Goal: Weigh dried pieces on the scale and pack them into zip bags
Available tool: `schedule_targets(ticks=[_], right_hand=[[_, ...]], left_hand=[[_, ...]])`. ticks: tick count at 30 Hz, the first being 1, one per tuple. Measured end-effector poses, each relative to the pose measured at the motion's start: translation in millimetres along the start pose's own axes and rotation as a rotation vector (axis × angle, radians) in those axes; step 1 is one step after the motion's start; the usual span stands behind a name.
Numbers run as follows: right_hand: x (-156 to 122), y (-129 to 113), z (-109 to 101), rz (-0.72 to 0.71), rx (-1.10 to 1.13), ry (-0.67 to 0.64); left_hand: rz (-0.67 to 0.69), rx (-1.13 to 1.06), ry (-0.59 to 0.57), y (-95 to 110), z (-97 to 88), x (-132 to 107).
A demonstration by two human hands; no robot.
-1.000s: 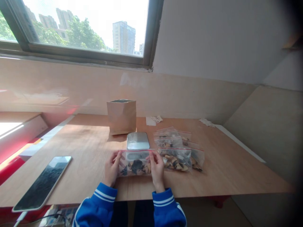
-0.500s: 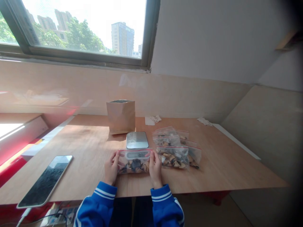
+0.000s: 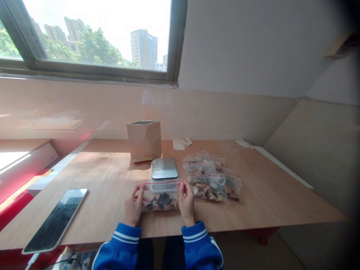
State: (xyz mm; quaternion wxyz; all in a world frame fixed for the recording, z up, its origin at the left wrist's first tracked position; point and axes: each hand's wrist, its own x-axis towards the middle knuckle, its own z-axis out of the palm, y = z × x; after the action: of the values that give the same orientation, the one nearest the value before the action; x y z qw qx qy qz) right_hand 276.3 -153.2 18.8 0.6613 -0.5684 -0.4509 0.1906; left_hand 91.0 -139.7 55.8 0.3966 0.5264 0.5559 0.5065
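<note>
A clear zip bag (image 3: 161, 200) with a red seal line holds dark and tan dried pieces, and lies near the table's front edge. My left hand (image 3: 134, 204) pinches its upper left corner. At the upper right corner my right hand (image 3: 186, 200) grips the seal between thumb and fingers. Just behind the bag is a flat scale (image 3: 164, 168) with a silvery top; its front part shows through the clear plastic. Several similar filled zip bags (image 3: 208, 188) are piled to the right of my right hand.
An open brown paper pouch (image 3: 144, 142) stands behind the scale. At the left lies a phone (image 3: 56, 221) with a cable plugged in. Crumpled white paper (image 3: 182, 143) and another scrap (image 3: 244, 144) are by the wall. The table's front edge runs just below my wrists.
Both hands and the bag sit slightly lower and farther right in view, as the whole scene has shifted a little. My fingers have moved closer along the seal; the grip stays on both corners.
</note>
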Motion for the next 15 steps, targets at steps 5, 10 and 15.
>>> schedule_targets(ticks=[5,10,15], right_hand=[[-0.4,-0.8,0.3,0.013,0.019,0.006],[-0.3,-9.6,-2.7,0.122,0.131,-0.02],[0.0,-15.0,-5.1,0.152,0.227,-0.042]], left_hand=[[-0.004,-0.012,-0.008,0.3,-0.5,-0.2],[-0.025,-0.094,-0.068,-0.8,-0.8,-1.4],[0.058,-0.108,-0.021,3.0,0.1,-0.8]])
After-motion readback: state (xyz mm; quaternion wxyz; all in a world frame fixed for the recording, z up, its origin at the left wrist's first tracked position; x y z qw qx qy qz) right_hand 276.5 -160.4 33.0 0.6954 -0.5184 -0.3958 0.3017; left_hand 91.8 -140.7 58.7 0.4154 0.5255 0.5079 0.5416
